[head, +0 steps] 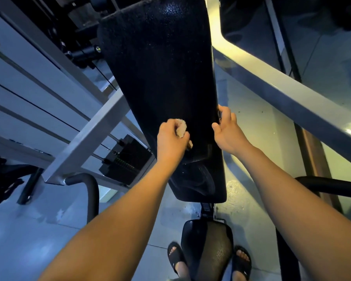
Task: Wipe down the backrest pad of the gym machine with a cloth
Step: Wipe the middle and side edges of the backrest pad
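Observation:
The black textured backrest pad (pixel 160 74) runs from the top centre down to the middle of the head view. My left hand (pixel 170 138) grips a small bunched tan cloth (pixel 181 128) and holds it against the pad's lower part. My right hand (pixel 227 130) grips the pad's right edge, thumb on the front face and fingers curled round the side. The pad's lower end shows creases just under my hands.
A black seat pad (pixel 207 248) sits below the backrest, between my two sandalled feet. Grey frame beams (pixel 85 138) and a black weight stack (pixel 128 157) stand to the left. A pale frame arm (pixel 282 92) crosses on the right. A black curved handle (pixel 89 187) is at lower left.

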Motion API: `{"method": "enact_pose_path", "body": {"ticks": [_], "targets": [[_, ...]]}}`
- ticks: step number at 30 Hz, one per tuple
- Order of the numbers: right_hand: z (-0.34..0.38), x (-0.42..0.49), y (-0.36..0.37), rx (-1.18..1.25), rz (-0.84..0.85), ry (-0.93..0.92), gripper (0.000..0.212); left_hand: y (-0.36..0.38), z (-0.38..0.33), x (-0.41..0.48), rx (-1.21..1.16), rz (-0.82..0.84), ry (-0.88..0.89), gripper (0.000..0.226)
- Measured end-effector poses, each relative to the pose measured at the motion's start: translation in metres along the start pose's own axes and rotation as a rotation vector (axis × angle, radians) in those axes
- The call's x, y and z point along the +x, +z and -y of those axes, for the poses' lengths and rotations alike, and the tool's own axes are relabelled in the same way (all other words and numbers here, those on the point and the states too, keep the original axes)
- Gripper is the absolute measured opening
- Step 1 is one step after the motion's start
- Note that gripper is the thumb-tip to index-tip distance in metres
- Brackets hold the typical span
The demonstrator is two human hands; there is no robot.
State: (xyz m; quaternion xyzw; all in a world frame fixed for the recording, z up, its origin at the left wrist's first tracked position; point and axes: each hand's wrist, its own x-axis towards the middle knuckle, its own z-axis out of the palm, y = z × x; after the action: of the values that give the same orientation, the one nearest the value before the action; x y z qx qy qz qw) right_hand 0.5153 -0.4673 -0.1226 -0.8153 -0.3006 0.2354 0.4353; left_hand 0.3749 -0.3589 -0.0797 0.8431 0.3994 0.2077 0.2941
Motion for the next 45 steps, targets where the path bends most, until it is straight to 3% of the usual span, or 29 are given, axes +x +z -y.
{"method": "enact_pose_path", "body": {"ticks": [2,5,9,13,18,22,26,29,31,33,35,39,45], "targets": [[0.0,0.0,0.0,0.01,0.003,0.004,0.049,-0.018,-0.025,0.015,-0.13,-0.171,0.09,0.024],[-0.001,0.001,0.0,0.01,0.002,0.02,0.048,-0.029,-0.05,0.048,0.049,-0.297,0.278,0.025],[-0.003,0.002,0.001,0.012,0.007,0.015,0.05,-0.011,-0.038,0.06,0.259,-0.274,0.374,0.029],[-0.002,0.003,0.002,0.018,-0.001,0.015,0.052,0.015,0.01,0.03,0.428,-0.104,0.449,0.026],[0.0,0.001,0.002,0.009,-0.002,0.016,0.05,0.005,0.001,0.021,0.315,0.036,0.297,0.025],[-0.001,0.001,0.0,0.01,0.004,0.013,0.049,-0.016,-0.033,0.034,0.063,-0.154,0.289,0.032],[-0.002,0.001,0.002,0.005,0.005,0.025,0.052,0.004,-0.05,0.048,0.174,-0.2,0.448,0.035],[-0.004,0.002,0.003,0.003,0.008,0.007,0.053,0.028,-0.017,0.039,0.362,-0.106,0.562,0.031],[-0.003,0.002,0.003,-0.008,0.001,0.013,0.053,0.046,0.015,0.023,0.47,0.049,0.572,0.031],[-0.001,0.0,0.004,-0.005,0.002,0.016,0.052,0.057,0.044,0.0,0.56,0.272,0.422,0.029],[-0.002,-0.001,0.003,0.001,-0.002,0.018,0.051,0.06,0.065,-0.021,0.512,0.372,0.21,0.022],[-0.001,0.0,0.004,-0.007,-0.013,0.016,0.051,0.023,0.055,-0.022,0.096,-0.019,-0.054,0.011],[-0.001,0.001,0.01,-0.03,-0.062,0.007,0.054,-0.041,-0.009,0.049,-0.1,-0.543,0.045,0.011]]}}
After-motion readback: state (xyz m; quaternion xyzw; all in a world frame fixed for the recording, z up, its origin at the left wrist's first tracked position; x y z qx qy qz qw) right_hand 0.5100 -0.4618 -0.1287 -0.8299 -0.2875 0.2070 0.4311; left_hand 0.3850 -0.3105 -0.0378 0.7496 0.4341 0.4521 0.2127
